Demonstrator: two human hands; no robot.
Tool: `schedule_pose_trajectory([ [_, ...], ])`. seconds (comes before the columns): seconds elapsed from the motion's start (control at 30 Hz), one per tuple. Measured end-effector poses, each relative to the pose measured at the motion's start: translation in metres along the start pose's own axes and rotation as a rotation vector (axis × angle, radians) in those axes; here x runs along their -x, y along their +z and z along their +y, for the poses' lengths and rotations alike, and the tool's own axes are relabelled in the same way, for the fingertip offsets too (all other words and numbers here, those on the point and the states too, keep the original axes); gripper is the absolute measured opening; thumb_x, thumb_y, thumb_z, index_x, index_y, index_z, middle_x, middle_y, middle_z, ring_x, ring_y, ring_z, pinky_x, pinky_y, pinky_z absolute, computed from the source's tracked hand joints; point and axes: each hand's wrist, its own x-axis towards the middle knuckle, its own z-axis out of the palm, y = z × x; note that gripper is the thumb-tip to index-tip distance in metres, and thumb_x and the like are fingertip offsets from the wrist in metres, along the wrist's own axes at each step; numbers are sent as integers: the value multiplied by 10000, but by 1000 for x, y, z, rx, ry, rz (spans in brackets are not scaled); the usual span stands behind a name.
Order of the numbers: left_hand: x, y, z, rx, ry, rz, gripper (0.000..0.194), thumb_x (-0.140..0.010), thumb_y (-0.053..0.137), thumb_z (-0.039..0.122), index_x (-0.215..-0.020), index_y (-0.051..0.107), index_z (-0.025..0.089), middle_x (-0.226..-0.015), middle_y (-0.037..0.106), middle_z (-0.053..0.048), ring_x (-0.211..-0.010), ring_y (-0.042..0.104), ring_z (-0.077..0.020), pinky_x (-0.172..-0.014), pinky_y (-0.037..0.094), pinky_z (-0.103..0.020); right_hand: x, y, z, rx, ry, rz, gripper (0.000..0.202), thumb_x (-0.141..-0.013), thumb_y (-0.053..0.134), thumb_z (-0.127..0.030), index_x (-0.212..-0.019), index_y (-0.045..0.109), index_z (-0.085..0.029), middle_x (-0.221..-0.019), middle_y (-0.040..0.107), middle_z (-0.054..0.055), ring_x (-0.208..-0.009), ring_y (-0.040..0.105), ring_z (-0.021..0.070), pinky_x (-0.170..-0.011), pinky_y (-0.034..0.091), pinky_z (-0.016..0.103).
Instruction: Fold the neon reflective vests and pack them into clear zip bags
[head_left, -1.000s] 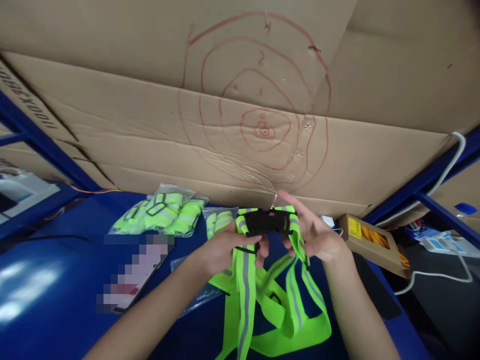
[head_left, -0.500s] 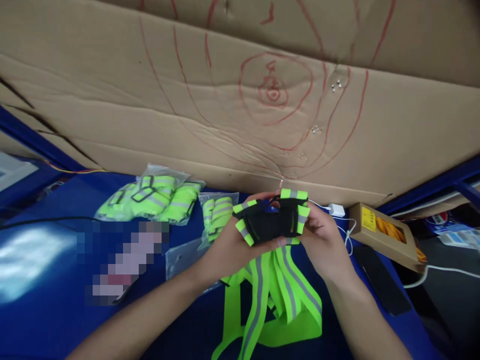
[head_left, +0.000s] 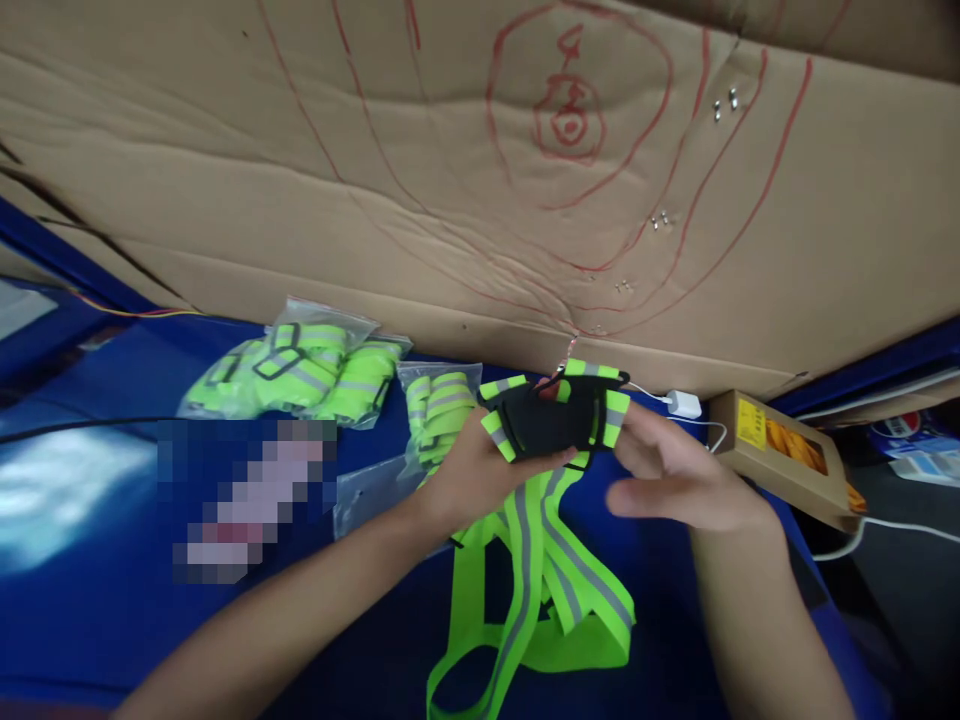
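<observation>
My left hand [head_left: 480,465] grips a black buckle plate [head_left: 559,420] by its left and lower side, thumb across the front. Short neon-green straps with a grey stripe loop through the plate's edges. Beside the plate's right edge is my right hand [head_left: 667,470], its thumb apart from its fingers, with nothing held between them. Long green reflective straps [head_left: 525,560] hang from the plate and lie in loops on the blue table [head_left: 360,650].
Bagged green straps [head_left: 300,365] lie at the back left, with another bag [head_left: 442,410] nearer the middle. Cardboard [head_left: 225,200] with red rings stands behind. On the right are a white charger [head_left: 684,404], cables and an open-windowed box [head_left: 787,460].
My right hand has let go of the black plate and moved right, its thumb spread. My left hand still holds the plate. The view has shifted slightly.
</observation>
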Motion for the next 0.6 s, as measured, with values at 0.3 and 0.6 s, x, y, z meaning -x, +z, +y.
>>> schedule_pose_trajectory([
  [0.3, 14, 6, 6, 539, -369, -399, 516, -714, 911, 279, -1206, 760, 234, -1102, 802, -66, -1031, 767, -291, -939, 612, -410, 8, 21, -13, 124, -71, 392, 268, -904, 792, -307, -1171, 776, -295, -1198, 789, 29, -794, 772, 194, -740, 689, 371],
  [0.6, 26, -1, 23, 624, -461, -824, 770, -712, 893, 595, -1353, 706, 213, -1432, 669, -170, -1316, 649, -408, -1049, 580, -476, 29, -2, -43, 673, -499, 217, 492, -914, 645, -58, -1249, 762, -400, -1391, 704, -43, -1317, 647, 270, -1162, 523, 489],
])
